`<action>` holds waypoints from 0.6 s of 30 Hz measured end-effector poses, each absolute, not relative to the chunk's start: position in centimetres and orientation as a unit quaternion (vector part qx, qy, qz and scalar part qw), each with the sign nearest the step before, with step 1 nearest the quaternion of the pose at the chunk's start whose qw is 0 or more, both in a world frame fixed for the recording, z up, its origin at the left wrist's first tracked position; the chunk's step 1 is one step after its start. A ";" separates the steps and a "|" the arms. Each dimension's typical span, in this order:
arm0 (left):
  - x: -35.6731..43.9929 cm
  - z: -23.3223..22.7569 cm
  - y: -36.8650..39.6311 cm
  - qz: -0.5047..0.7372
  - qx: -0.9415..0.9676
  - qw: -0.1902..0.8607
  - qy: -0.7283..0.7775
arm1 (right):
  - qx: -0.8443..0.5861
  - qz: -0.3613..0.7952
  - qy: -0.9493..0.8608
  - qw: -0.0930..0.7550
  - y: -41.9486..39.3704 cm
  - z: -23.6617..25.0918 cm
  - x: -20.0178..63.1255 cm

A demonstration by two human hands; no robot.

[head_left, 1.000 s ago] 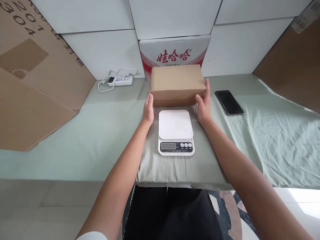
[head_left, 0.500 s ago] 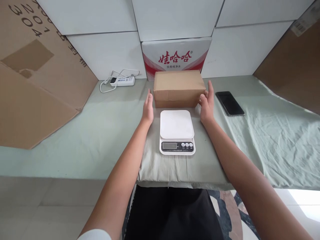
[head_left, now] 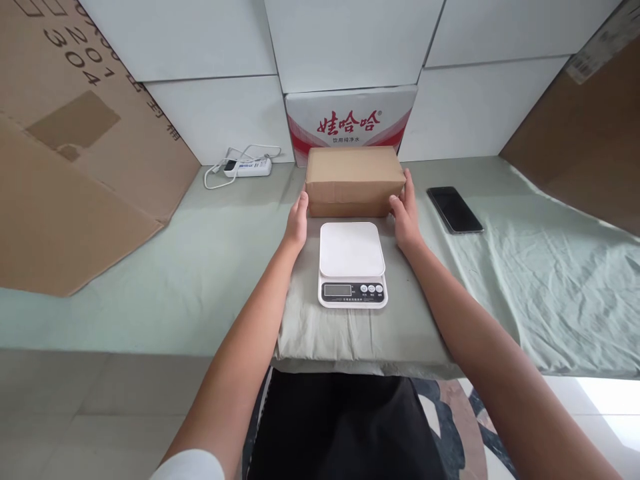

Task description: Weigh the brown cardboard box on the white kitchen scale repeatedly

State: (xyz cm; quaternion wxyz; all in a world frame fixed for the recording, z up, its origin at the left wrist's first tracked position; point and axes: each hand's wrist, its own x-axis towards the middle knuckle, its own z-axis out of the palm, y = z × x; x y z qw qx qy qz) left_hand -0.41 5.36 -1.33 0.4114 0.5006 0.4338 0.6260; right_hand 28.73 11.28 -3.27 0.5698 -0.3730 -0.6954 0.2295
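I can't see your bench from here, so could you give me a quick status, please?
Both hands, left hand and right hand, flat against the brown box ends. Box on the cloth, behind the scale. Scale platform bare.

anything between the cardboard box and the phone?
Only the right hand, pressed against the right end of the cardboard box; past it, bare green cloth up to the phone. Head view.

What I can't make out from here

My box [head_left: 354, 180] hides the lower part of the red-printed carton [head_left: 351, 120] behind it. The scale [head_left: 353, 265] display and button labels are too small to read. The cardboard sheet [head_left: 75, 147] on my left runs off the edge, its print cut short.
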 end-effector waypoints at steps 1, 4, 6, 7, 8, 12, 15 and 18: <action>-0.3 -0.6 4.9 0.629 0.509 0.399 0.431 | -0.374 0.238 -0.687 0.575 11.1 -2.9 28.6; -0.2 1.6 2.6 0.634 0.536 0.365 0.422 | -0.371 0.232 -0.678 0.591 9.6 -1.3 28.6; -0.2 2.7 0.1 0.634 0.550 0.352 0.415 | -0.367 0.213 -0.686 0.591 7.5 -0.2 29.0; -0.1 3.0 -1.3 0.633 0.554 0.349 0.413 | -0.365 0.207 -0.689 0.590 6.2 0.2 29.3; 0.0 3.1 -2.9 0.631 0.557 0.350 0.411 | -0.363 0.205 -0.691 0.590 4.9 0.4 29.5; 0.5 2.0 -8.6 0.624 0.548 0.373 0.413 | -0.355 0.200 -0.688 0.600 -0.5 -0.8 30.9; 0.8 1.0 -10.8 0.622 0.539 0.385 0.416 | -0.366 0.199 -0.692 0.590 -3.1 -2.4 31.7; 0.9 0.6 -11.4 0.621 0.535 0.389 0.421 | -0.370 0.199 -0.690 0.590 -4.1 -2.9 32.0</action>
